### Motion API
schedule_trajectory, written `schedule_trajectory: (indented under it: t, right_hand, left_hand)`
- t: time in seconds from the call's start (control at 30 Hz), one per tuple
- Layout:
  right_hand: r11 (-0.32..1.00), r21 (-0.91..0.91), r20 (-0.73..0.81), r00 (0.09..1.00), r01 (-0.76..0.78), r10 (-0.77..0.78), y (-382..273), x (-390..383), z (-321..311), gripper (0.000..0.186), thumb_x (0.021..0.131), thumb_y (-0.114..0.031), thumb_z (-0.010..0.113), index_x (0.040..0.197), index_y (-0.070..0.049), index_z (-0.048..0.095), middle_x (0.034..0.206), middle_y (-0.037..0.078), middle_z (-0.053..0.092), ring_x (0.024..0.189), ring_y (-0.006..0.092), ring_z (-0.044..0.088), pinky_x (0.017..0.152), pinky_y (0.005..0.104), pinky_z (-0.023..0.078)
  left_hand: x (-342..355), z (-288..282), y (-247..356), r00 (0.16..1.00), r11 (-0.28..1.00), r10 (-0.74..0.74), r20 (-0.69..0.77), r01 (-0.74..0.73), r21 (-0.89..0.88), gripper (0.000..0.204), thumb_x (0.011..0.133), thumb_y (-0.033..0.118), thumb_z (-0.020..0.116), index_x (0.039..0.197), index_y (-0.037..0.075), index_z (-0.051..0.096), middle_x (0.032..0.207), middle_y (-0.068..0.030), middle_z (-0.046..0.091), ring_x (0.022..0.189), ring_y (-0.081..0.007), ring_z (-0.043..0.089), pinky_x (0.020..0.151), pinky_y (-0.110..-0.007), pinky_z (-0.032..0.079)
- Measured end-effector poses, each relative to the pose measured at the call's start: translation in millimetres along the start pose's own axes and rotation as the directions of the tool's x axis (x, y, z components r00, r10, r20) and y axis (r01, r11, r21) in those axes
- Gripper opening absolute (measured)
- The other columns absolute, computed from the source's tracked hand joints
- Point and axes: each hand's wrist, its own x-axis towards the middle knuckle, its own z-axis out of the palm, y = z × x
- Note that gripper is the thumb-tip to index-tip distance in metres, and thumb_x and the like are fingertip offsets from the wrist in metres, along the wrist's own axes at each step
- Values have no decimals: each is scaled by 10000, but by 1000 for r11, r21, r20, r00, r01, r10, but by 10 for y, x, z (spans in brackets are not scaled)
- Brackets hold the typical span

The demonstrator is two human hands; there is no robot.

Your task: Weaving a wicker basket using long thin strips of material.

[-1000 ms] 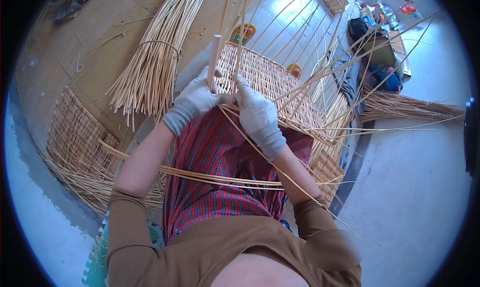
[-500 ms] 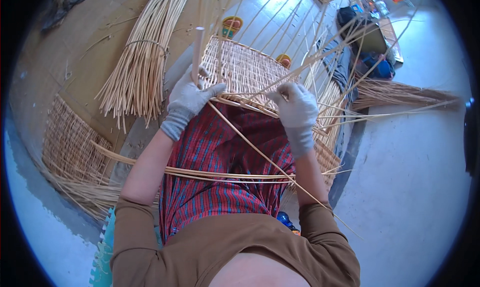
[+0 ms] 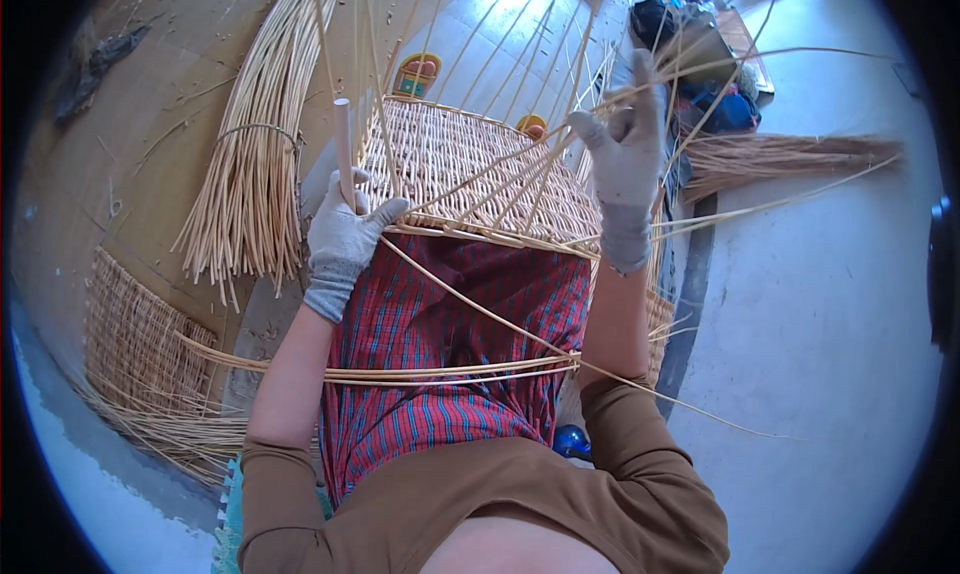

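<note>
My left hand, in a pale glove, is closed round a pale wooden stick at the left corner of a woven cane panel with long loose stakes rising from it. My gloved right hand is raised at the panel's right among the canes, index finger stretched up and thumb apart; whether a cane touches its fingers is unclear. A red checked cloth covers my lap below the panel, with several long canes crossing it.
A tied cane bundle and woven panel lie at left. Two yellow containers sit beyond the work. Another bundle, bags and small items are at right. A foam mat shows at lower left.
My right hand has left the left corner, moving right and upward among the canes, its fingers spreading. My left hand, still on the stick, has shifted left and down in the picture.
</note>
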Motion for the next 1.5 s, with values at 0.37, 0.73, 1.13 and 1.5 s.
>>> schedule_trajectory:
  t: [0.37, 0.73, 1.13, 1.5]
  right_hand:
    - [978, -172, -370, 912, 121, -178, -576, -221, 112, 895, 899, -110, 889, 1672, -121, 438, 984, 12, 616, 728, 65, 575, 663, 203, 497]
    - [998, 56, 461, 885, 38, -60, -341, -374, 1590, 207, 1079, -210, 623, 1093, -22, 707, 756, 127, 737, 700, 230, 732, 701, 392, 569]
    - [972, 191, 666, 746, -135, -27, -258, -131, 1482, 264, 1092, -249, 631, 1138, -18, 749, 938, 92, 832, 909, 205, 785, 861, 358, 593]
    - [985, 127, 591, 806, -120, 22, -183, -187, 1661, 306, 1090, -283, 621, 1108, 0, 737, 898, 111, 824, 913, 249, 795, 870, 381, 594]
  left_hand:
    - [-15, -5, -31, 997, 997, -64, 34, 66, -48, 716, 743, 562, 973, 1166, 120, 600, 770, 19, 577, 679, -141, 564, 669, -357, 532]
    - [1, -54, -63, 999, 995, 5, 48, 0, -95, 628, 791, 476, 977, 1090, 68, 604, 795, -9, 531, 726, -146, 512, 695, -350, 509]
    - [-341, -428, 314, 831, 693, 557, -5, -461, 555, 567, 1038, 169, 647, 1585, 121, 504, 1189, -156, 654, 1148, -286, 713, 1004, -452, 559]
    - [-59, 74, 358, 628, 505, 537, 563, -774, 382, 519, 929, 143, 676, 1441, 219, 642, 1186, -20, 694, 1117, -242, 705, 948, -456, 575]
